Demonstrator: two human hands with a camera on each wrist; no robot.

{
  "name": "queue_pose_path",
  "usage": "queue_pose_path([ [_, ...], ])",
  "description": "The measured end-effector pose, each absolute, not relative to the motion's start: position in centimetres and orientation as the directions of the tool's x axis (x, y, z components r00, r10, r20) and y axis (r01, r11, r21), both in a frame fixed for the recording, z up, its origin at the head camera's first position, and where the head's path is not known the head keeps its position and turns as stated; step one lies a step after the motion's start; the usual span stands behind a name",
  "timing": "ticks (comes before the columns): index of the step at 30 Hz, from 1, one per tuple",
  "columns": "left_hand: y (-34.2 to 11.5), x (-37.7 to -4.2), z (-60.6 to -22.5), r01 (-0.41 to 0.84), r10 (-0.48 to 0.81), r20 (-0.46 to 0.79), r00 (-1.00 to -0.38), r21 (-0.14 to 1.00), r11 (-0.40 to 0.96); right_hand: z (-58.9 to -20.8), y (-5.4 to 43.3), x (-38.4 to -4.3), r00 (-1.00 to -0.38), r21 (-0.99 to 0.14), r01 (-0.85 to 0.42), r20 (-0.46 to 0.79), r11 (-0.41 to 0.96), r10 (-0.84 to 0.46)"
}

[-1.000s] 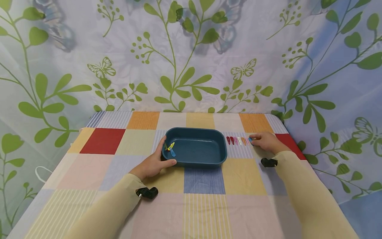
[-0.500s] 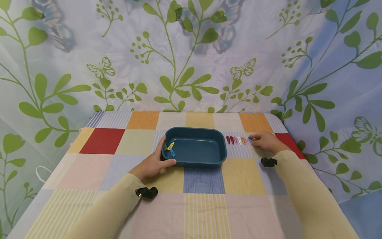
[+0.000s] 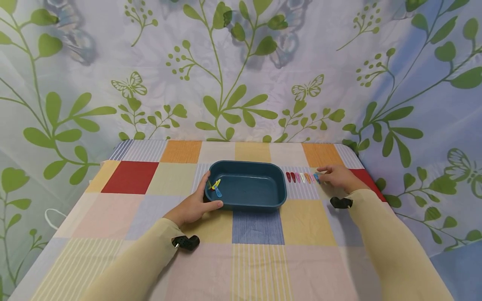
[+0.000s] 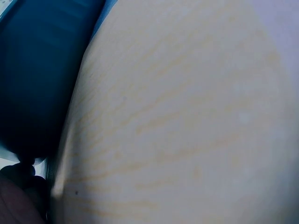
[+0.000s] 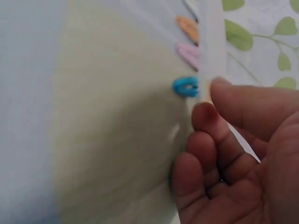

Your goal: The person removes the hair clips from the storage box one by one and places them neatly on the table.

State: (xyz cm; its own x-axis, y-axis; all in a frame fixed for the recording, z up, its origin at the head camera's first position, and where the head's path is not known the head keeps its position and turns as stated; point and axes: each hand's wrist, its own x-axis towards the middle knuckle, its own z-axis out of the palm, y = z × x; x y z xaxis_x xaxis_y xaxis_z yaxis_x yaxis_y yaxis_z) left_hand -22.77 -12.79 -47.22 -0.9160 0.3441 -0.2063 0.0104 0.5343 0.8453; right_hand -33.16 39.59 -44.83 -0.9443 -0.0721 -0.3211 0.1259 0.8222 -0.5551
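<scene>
My left hand (image 3: 193,207) grips the near left corner of a dark blue plastic basin (image 3: 248,207), thumb along its front and fingers at its left side. Inside at the left lie yellow hair clips (image 3: 216,184) and a blue one (image 3: 218,192). To the right of the basin, snap hair clips lie in a row: red (image 3: 288,177), pink, white (image 3: 302,178), orange (image 5: 188,29) and light pink (image 5: 188,55). A blue hair clip (image 5: 186,87) ends the row. My right hand (image 3: 337,177) is beside it, thumb and index finger apart, with the clip just beyond the fingertips.
A patchwork tablecloth (image 3: 256,267) covers the table. Behind it hangs a leaf-and-butterfly curtain (image 3: 241,67), also along the right side. A white cord (image 3: 52,219) loops at the left edge. Black wrist cameras (image 3: 186,243) sit under both sleeves.
My right hand has let go of the blue clip and drawn slightly right, its thumb and finger parting. The clip stays at the row's end. My left hand and the basin have not moved.
</scene>
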Motion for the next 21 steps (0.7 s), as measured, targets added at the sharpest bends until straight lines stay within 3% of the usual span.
queue_pose_path([
  [7, -12.8, -22.8, -47.3, 0.012, 0.347, -0.204, -0.915, 0.847, 0.531, -42.4, 36.6, -33.5, -0.979, -0.57, -0.022, -0.155, 0.821, -0.134],
  [17, -12.7, -23.0, -47.3, 0.024, 0.355, -0.188, -0.916, 0.856, 0.517, -37.8, 28.8, -33.3, -0.942, -0.498, -0.209, -0.128, 0.842, -0.31],
  [21, -12.7, -22.9, -47.3, 0.019, 0.352, -0.193, -0.916, 0.855, 0.518, -37.5, 25.1, -33.1, -0.907, -0.54, -0.27, -0.136, 0.797, -0.4],
])
